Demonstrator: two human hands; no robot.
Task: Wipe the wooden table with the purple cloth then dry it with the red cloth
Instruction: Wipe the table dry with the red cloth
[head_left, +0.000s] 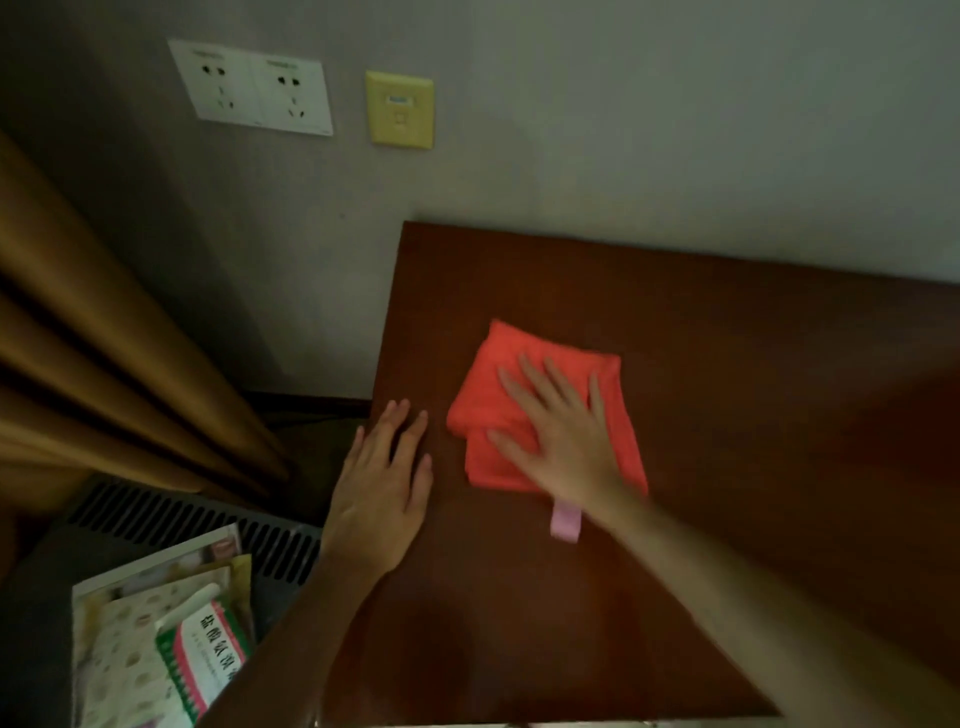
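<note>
The left hand (382, 483) lies flat, fingers straight, on the wooden worktop (753, 415) at its left edge. Just beyond, the right hand (561, 431) presses the folded red cloth (618, 410) with a released grip. Pressed only by a flat palm, it could bunch or unfold, leaving damp streaks.

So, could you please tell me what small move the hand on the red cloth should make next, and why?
Probably slide the red cloth rightward: the right hand presses it flat near the wooden table's left side, leaving bare wood to its right.
</note>
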